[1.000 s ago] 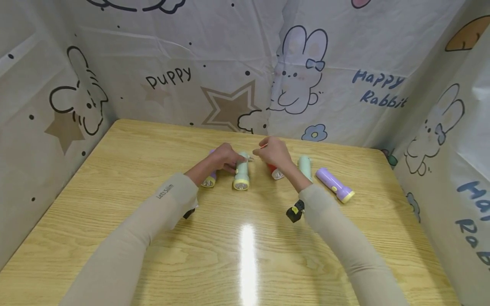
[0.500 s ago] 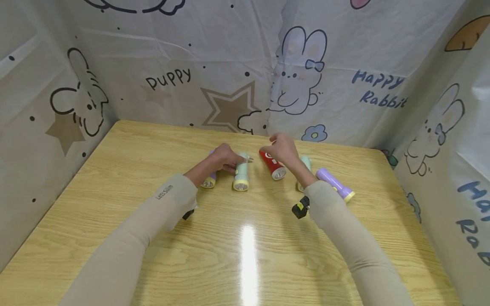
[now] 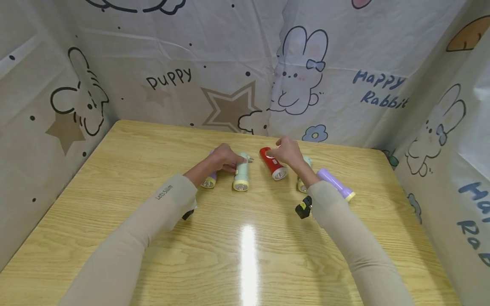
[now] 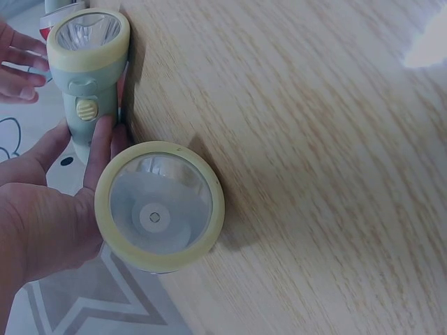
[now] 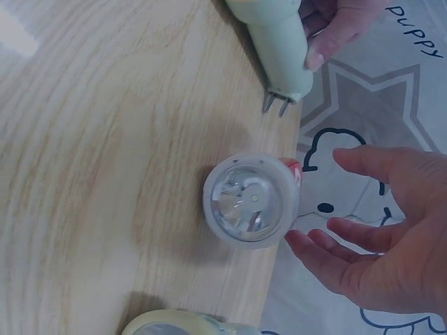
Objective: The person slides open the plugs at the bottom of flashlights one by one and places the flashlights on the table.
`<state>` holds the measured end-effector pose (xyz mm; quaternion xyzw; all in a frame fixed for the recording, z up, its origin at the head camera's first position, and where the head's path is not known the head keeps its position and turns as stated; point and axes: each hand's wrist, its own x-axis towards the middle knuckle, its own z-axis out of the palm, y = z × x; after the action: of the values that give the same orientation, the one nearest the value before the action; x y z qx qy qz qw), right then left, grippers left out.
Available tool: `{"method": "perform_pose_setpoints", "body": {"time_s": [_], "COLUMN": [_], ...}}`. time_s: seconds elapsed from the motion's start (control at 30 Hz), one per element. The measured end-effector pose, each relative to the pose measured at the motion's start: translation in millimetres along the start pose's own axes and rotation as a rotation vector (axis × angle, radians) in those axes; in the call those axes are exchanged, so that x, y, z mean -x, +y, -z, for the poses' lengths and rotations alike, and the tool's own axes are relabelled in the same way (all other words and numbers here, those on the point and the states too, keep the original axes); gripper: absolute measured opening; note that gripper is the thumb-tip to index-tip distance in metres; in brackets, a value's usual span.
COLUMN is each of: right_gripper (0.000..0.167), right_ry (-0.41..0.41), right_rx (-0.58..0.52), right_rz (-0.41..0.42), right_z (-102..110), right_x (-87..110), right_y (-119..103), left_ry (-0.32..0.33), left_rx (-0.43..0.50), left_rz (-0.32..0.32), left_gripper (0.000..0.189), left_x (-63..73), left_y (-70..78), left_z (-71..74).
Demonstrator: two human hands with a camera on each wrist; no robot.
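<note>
My left hand (image 3: 226,157) pinches the body of a mint-green flashlight (image 3: 241,172) between thumb and fingers. The flashlight lies on the table, its yellow-rimmed lens facing me. Two metal plug prongs (image 5: 277,105) stick out near its tail in the right wrist view. A red flashlight (image 3: 272,162) with a white-rimmed lens lies to its right. Above the red one hovers my right hand (image 3: 289,152), fingers spread and holding nothing in the right wrist view. Left of the mint-green one, a purple flashlight (image 3: 209,182) is partly hidden by my left hand.
A second mint-green flashlight (image 3: 308,160) lies partly behind my right wrist. Farther right is another purple flashlight (image 3: 334,183), lying diagonally. The wooden table (image 3: 214,255) meets a printed cloth backdrop (image 3: 229,51) at its back and sides.
My right hand has moved right, away from the prong end of the mint-green flashlight, uncovering more of the red flashlight. The left hand and its flashlight stay in place.
</note>
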<state>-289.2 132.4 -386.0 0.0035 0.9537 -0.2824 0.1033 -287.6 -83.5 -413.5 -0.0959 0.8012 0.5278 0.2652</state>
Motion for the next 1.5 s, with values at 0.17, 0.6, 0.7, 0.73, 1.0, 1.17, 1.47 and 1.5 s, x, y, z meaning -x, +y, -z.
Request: {"method": "perform_pose_setpoints", "body": {"time_s": [0.17, 0.6, 0.7, 0.73, 1.0, 1.17, 1.47, 1.5], "right_gripper": [0.06, 0.065, 0.063, 0.061, 0.044, 0.041, 0.039, 0.037], "right_ry": [-0.036, -0.078, -0.085, -0.086, -0.072, -0.081, -0.092, -0.089], "right_rx": [0.016, 0.055, 0.055, 0.059, 0.05, 0.057, 0.071, 0.071], "right_rz": [-0.036, -0.065, -0.064, -0.062, -0.051, -0.046, -0.06, -0.06], "right_z": [-4, -15, -16, -17, -24, -25, -25, -25], "right_x": [-2.4, -7.5, -8.3, -8.5, -10.7, -11.8, -12.5, -12.3], "right_y": [3, 8, 9, 10, 14, 14, 12, 12], "left_ry": [0.007, 0.023, 0.025, 0.026, 0.028, 0.025, 0.011, 0.011], "left_rx": [0.004, 0.008, 0.007, 0.006, 0.002, 0.004, 0.0, -0.003], "left_rz": [-0.006, -0.011, -0.013, -0.011, -0.001, -0.015, -0.031, -0.034], "left_gripper": [0.05, 0.048, 0.047, 0.047, 0.046, 0.047, 0.051, 0.051], "left_x": [0.0, -0.9, -0.9, -0.8, -0.9, 1.4, 1.9, 2.0], "left_y": [-0.4, -1.7, -2.1, -2.1, -2.2, -2.4, -2.2, -2.4], "left_z": [-0.2, -0.6, -0.4, -0.3, -1.4, -1.4, -0.4, -0.2]}}
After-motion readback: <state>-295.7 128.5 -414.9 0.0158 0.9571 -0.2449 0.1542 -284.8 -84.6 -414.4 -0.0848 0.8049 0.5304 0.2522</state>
